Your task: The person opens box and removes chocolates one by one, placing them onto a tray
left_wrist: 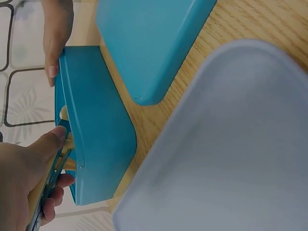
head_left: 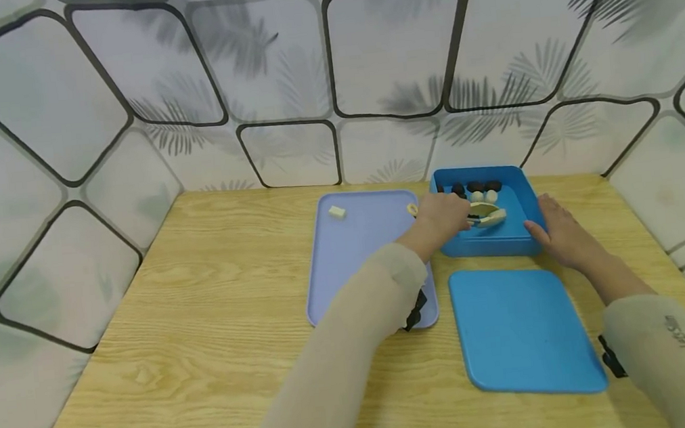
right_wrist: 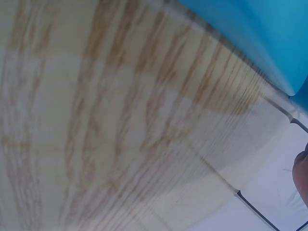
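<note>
My left hand (head_left: 441,219) grips a pair of tongs (head_left: 484,210) with cream-coloured, spoon-like ends; in the left wrist view, thumb and fingers wrap the tongs' handle (left_wrist: 48,180). The tongs' ends reach over the left wall into a blue box (head_left: 486,247). I cannot tell whether they pinch a piece. Inside lie several black pieces (head_left: 476,186) and cream-white pieces (head_left: 491,196), grouped toward the far side. My right hand (head_left: 564,235) rests against the box's right wall with fingers extended. Only a small part of that hand (right_wrist: 301,175) enters the right wrist view.
Left of the box lies a lavender tray (head_left: 360,239) with a small cream block (head_left: 337,212) near its far left corner. A flat blue lid (head_left: 527,334) is on the wooden table (head_left: 216,306) in front of the box. Patterned fabric (head_left: 280,56) stands behind.
</note>
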`<state>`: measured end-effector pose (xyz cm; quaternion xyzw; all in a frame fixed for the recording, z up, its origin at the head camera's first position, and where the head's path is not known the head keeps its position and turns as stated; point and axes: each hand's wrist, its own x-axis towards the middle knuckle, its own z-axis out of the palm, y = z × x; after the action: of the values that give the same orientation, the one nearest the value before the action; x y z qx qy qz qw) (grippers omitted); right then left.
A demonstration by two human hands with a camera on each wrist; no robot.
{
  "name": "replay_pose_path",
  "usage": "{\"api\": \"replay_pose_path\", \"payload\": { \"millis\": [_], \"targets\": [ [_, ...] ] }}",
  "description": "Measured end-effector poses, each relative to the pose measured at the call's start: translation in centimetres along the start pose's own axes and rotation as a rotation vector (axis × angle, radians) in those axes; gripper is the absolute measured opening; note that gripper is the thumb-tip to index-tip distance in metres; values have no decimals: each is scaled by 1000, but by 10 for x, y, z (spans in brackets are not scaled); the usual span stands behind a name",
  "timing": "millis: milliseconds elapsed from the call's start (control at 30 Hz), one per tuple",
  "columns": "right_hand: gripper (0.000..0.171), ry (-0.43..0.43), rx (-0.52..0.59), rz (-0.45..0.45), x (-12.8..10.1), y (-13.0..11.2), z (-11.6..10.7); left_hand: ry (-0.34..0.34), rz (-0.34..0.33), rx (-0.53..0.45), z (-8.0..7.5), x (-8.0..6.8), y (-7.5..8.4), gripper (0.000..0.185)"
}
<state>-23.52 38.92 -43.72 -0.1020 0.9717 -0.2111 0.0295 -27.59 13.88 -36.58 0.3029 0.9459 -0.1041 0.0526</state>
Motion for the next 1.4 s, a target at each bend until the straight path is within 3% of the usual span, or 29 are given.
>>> {"api": "replay_pose_path", "payload": {
  "millis": [200, 300, 533, 833, 1067, 1400],
  "targets": [
    [76, -31, -7, 14, 2, -3, -2, 19, 18, -86, -2, -4, -12, 36],
    [75, -23, -14, 6, 3, -3, -3, 30, -7, -120, -5, -6, -20, 39],
    [75, -18, -8, 14, 2, -2, -3, -38, -78, -215, -9, -14, -41, 41],
    [76, -26, 15, 14, 1, 0, 0, 58, -53, -362, -2, -58, -85, 45],
    [75, -7, 7, -13, 0, -2, -2, -1, -105, -432, 2, -90, -119, 48],
    [75, -10, 15, -3, -1, -4, -1, -36, -211, -440, 25, -111, -150, 54]
  ]
}}
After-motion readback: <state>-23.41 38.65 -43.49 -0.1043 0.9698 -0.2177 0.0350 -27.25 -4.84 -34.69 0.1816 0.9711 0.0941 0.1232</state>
